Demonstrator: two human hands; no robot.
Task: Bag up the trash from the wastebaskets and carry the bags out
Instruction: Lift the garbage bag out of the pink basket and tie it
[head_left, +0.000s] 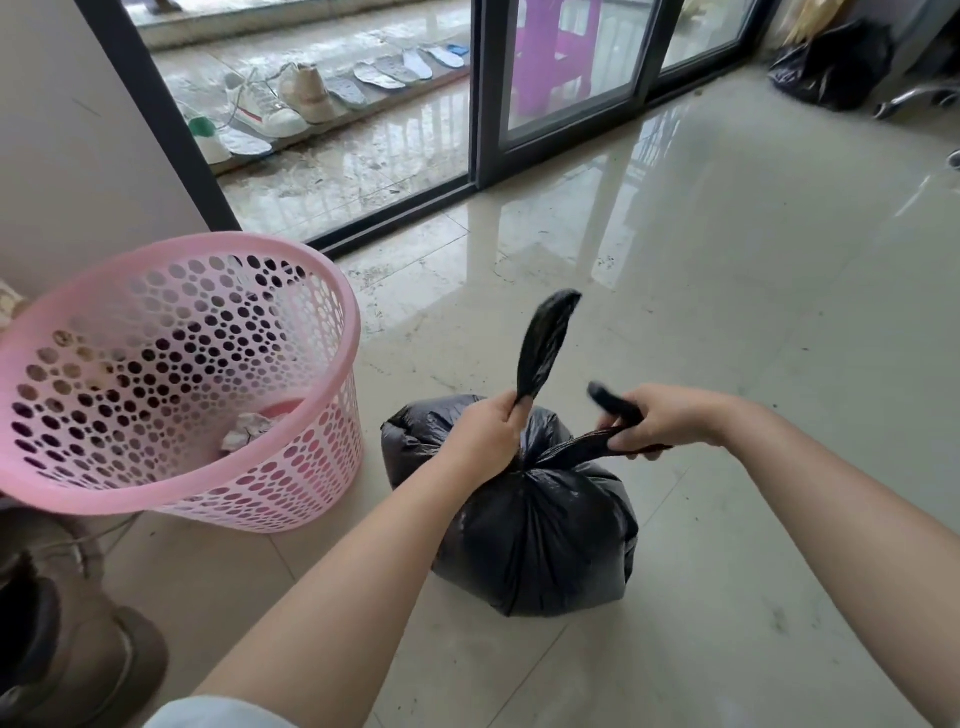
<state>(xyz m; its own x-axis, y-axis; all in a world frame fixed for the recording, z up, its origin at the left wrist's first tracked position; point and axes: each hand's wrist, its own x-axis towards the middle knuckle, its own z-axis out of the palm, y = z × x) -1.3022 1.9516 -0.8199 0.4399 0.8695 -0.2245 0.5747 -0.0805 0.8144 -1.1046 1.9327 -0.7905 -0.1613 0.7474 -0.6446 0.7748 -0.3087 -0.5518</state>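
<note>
From the head view, one black bag (530, 525) sits on the shiny floor (727, 312), just beside the pink basket (171, 374). The bag is full and round. Its top is pulled into two long ears.

The left hand (485, 441) is closed tight around one ear (545, 343), which sticks up past the fist. The right hand (660, 421) is closed on the other ear (587, 447) and pulls it out to the side. Both grips are pressed shut, each pinching its own strip of plastic. I think a knot is being tied.

The bag looks soft and thin. It bulges and folds, so it should squash if pushed. The plastic is smooth and may slip in the hand. It could tear on something sharp inside, though I cannot see what is in it. It looks stuffed but not huge, so I guess one hand could lift it. The best place to hold is the twisted neck under the ears, or the knot once tied.

Counting: one bag being tied, two ears, two hands. One basket, tipped a little, with some crumpled paper (249, 431) left at the bottom. One more black bag (831, 67) sits far off by the glass door (566, 78). Some shoes and loose insoles lie outside it.
</note>
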